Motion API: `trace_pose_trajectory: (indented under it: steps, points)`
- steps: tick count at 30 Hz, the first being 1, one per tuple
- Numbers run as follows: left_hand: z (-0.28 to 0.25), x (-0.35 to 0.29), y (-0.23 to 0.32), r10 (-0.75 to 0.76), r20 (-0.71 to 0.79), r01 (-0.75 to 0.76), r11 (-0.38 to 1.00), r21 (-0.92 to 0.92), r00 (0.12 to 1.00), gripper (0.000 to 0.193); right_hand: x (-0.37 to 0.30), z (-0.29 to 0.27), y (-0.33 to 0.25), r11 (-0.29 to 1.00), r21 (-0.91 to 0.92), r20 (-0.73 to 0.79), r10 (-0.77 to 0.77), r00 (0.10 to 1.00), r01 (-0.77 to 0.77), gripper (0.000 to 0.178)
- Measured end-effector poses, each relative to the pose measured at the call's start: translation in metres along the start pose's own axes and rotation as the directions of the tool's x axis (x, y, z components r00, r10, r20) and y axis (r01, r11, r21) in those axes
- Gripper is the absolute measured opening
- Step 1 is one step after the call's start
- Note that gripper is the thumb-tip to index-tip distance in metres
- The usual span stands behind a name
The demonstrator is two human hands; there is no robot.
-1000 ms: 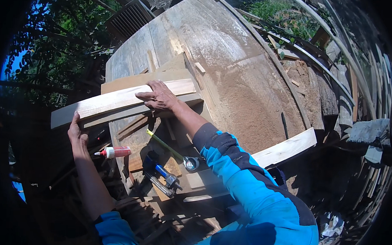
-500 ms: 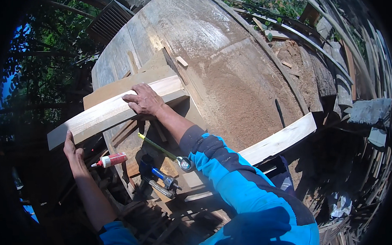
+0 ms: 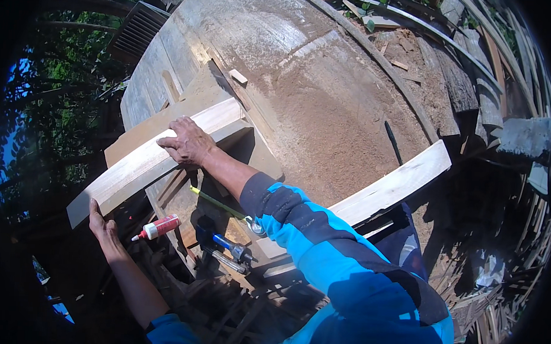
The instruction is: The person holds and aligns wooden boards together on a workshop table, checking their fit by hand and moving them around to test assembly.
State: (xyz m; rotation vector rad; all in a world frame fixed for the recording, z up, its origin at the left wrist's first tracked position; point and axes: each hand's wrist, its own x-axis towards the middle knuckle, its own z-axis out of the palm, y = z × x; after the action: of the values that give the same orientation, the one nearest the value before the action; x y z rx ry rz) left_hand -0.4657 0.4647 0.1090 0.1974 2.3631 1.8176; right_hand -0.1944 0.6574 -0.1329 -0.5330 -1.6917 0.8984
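A long, pale, slightly curved wooden plank (image 3: 130,172) lies slantwise at the left, its left end sticking out past the table. My right hand (image 3: 190,142) grips its upper edge near the middle, thumb and fingers bent over it. Nearer to me, my left hand (image 3: 102,225) holds the plank's lower edge close to the left end; its fingers are partly hidden underneath. Behind the plank rests a flat brown board (image 3: 121,147). Below it lie a red-and-white glue bottle (image 3: 158,227), a tape measure (image 3: 255,226) with its yellow blade drawn out, and a blue-handled tool (image 3: 227,243).
A big wooden tabletop (image 3: 326,113) carries sawdust, a small wood block (image 3: 237,76) and a thin dark stick (image 3: 393,143). Another pale board (image 3: 396,182) lies along its near right edge. Scrap wood strips (image 3: 482,325) pile up around the ground.
The view has turned slightly, so the table appears shifted left and up. Both hands keep their hold on the plank, whose left end now shows a little lower.
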Motion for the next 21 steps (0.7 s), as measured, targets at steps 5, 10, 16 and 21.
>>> trace_pose_trajectory:
  steps: [5, 10, 16, 21]
  points:
    - [-0.008, 0.014, -0.002, 0.003, -0.007, -0.003, 1.0, -0.006, 1.0, 0.043, -0.003, 0.001, -0.001, 1.0, -0.008, 0.01, 0.014, 1.0, -0.014, 0.024]
    - [-0.013, 0.023, -0.003, 0.011, 0.033, -0.011, 1.0, 0.0, 0.999, 0.043, -0.001, 0.0, -0.002, 0.997, -0.049, 0.093, 0.061, 0.994, -0.056, 0.026]
    - [-0.017, 0.023, -0.003, 0.043, 0.025, -0.044, 0.998, 0.043, 0.999, 0.043, -0.003, -0.008, -0.006, 0.993, -0.048, 0.261, 0.113, 0.959, -0.104, 0.042]
    - [-0.016, 0.023, -0.002, 0.034, 0.026, -0.035, 0.998, 0.048, 0.999, 0.041, -0.012, -0.017, 0.0, 0.976, -0.194, 0.294, -0.035, 0.955, 0.096, 0.062]
